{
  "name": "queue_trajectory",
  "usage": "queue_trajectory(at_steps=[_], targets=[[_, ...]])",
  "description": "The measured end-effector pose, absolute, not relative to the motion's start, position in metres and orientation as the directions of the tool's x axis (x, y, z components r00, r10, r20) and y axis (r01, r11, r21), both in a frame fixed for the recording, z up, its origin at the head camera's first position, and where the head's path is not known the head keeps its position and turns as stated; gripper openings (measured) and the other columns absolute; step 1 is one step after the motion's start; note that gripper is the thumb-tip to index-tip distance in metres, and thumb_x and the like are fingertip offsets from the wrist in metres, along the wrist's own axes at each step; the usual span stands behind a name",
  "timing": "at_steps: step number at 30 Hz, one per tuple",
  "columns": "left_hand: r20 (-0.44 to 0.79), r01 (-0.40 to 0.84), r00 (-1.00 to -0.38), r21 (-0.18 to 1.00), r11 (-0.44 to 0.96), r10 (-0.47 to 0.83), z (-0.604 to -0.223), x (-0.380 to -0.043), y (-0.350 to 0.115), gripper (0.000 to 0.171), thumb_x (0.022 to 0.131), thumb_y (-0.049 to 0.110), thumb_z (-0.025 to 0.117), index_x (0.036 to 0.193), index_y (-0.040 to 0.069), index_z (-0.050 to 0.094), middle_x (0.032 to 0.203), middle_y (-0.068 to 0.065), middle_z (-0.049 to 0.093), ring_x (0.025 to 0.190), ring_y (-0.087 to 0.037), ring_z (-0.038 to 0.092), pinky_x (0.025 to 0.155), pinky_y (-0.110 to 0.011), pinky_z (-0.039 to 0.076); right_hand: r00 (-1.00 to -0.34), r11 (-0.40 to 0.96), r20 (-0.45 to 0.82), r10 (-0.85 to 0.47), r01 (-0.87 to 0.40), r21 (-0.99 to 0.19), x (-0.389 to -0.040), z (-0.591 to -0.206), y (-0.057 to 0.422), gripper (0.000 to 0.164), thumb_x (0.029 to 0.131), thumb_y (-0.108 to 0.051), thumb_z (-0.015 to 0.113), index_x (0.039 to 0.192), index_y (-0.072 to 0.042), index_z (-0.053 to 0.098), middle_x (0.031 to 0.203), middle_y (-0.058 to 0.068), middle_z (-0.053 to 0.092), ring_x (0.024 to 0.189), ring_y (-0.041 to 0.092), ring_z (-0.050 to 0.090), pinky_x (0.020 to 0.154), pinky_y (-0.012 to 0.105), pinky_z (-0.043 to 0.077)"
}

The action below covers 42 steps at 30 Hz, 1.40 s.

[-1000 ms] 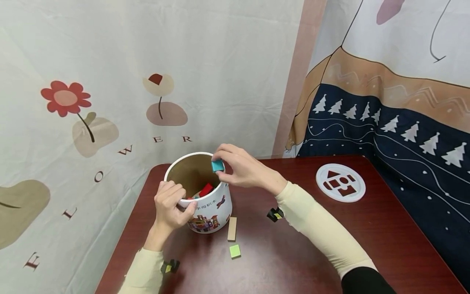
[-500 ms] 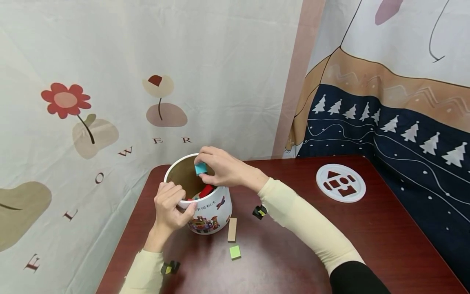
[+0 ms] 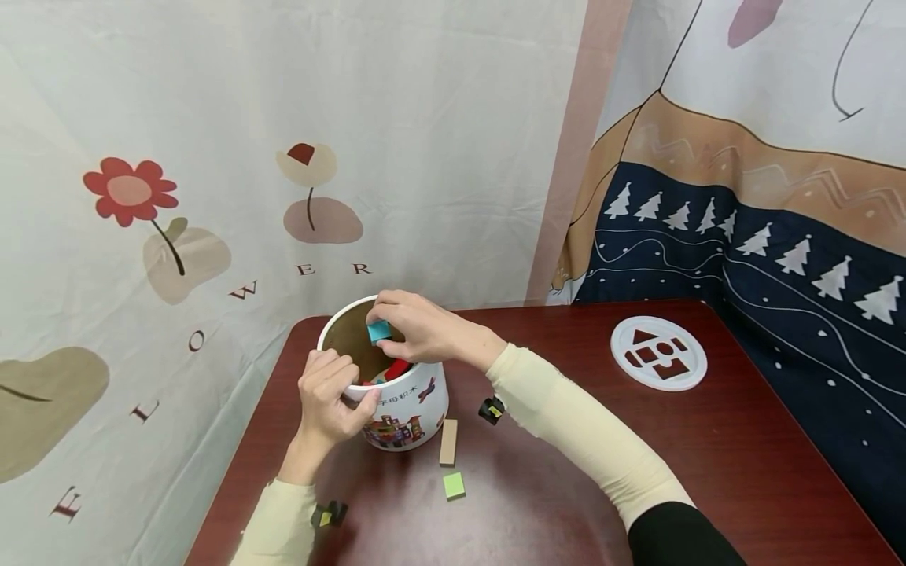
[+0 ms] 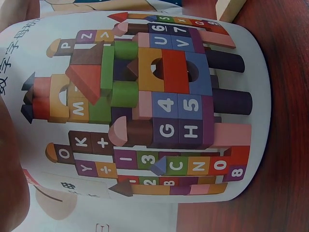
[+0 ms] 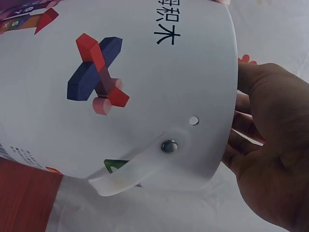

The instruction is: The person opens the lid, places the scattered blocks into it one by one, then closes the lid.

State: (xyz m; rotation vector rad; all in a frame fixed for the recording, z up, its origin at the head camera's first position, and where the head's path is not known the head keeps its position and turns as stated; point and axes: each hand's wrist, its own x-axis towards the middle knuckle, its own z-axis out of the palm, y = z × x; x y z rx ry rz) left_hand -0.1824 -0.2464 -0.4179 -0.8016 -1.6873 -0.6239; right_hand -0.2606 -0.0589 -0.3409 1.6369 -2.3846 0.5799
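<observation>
A white printed bucket [image 3: 406, 409] stands at the table's far left part, tilted a little toward me. My left hand [image 3: 331, 397] grips its near-left rim, thumb on the outside. Over the bucket's mouth, my right hand [image 3: 418, 330] pinches a blue block [image 3: 378, 332] between thumb and fingers. Inside lies a red block [image 3: 397, 369] among other pieces, mostly hidden by the near rim. In the right wrist view, the right hand [image 5: 275, 140] reaches past the rim and the block is out of sight behind the bucket wall. The left wrist view shows the bucket's printed side [image 4: 159, 106].
In front of the bucket lie a plain wooden block [image 3: 448, 442] and a light green square block [image 3: 454, 486]. A white round lid [image 3: 658, 353] with shaped holes rests at the right on the dark red table [image 3: 566, 487]. Hanging cloth [image 3: 453, 157] borders the table's back.
My right hand has moved left and slightly down with the blue block, from the bucket's right rim to over its opening. The left hand has kept its grip on the rim.
</observation>
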Motion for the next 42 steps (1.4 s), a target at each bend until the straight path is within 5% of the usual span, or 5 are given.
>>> queue_trajectory(at_steps=[10, 20, 37, 42], targets=[[0.972, 0.786, -0.145, -0.001, 0.618, 0.186, -0.419, -0.183, -0.246, 0.041, 0.075, 0.032, 0.059, 0.052, 0.011, 0.032, 0.053, 0.004, 0.022, 0.049, -0.017, 0.021, 0.055, -0.040, 0.023, -0.376, 0.330, 0.320, -0.870, -0.925, -0.190, -0.260, -0.344, -0.063, 0.038, 0.094, -0.024, 0.068, 0.127, -0.003, 0.067, 0.126, 0.005, 0.062, 0.116, 0.013, 0.054, 0.101, 0.025, 0.044], [0.970, 0.777, -0.151, -0.005, 0.629, 0.193, -0.418, -0.183, -0.247, 0.044, 0.080, 0.035, 0.057, 0.052, 0.011, 0.032, 0.053, 0.004, 0.023, 0.049, -0.017, 0.022, 0.055, -0.040, 0.023, -0.387, 0.360, 0.277, -0.880, -0.922, -0.144, -0.253, -0.345, -0.059, 0.067, 0.100, -0.050, 0.056, 0.151, -0.008, 0.051, 0.156, 0.012, 0.046, 0.146, 0.025, 0.033, 0.121, 0.039, 0.024], [0.971, 0.778, -0.145, -0.008, 0.628, 0.192, -0.417, -0.183, -0.246, 0.045, 0.081, 0.036, 0.057, 0.052, 0.012, 0.033, 0.052, 0.004, 0.023, 0.049, -0.016, 0.022, 0.055, -0.039, 0.023, -0.446, 0.422, 0.279, -0.850, -0.895, -0.144, -0.246, -0.356, -0.047, 0.078, 0.100, -0.064, 0.043, 0.161, -0.018, 0.035, 0.166, 0.004, 0.028, 0.153, 0.020, 0.006, 0.123, 0.051, 0.014], [0.971, 0.779, -0.143, -0.009, 0.627, 0.191, -0.417, -0.183, -0.246, 0.046, 0.082, 0.037, 0.057, 0.052, 0.012, 0.033, 0.052, 0.004, 0.023, 0.049, -0.017, 0.022, 0.055, -0.039, 0.023, -0.436, 0.407, 0.343, -0.832, -0.900, -0.156, -0.241, -0.361, -0.032, 0.079, 0.098, -0.063, 0.048, 0.161, -0.017, 0.036, 0.166, 0.004, 0.029, 0.153, 0.020, 0.009, 0.123, 0.050, 0.014]])
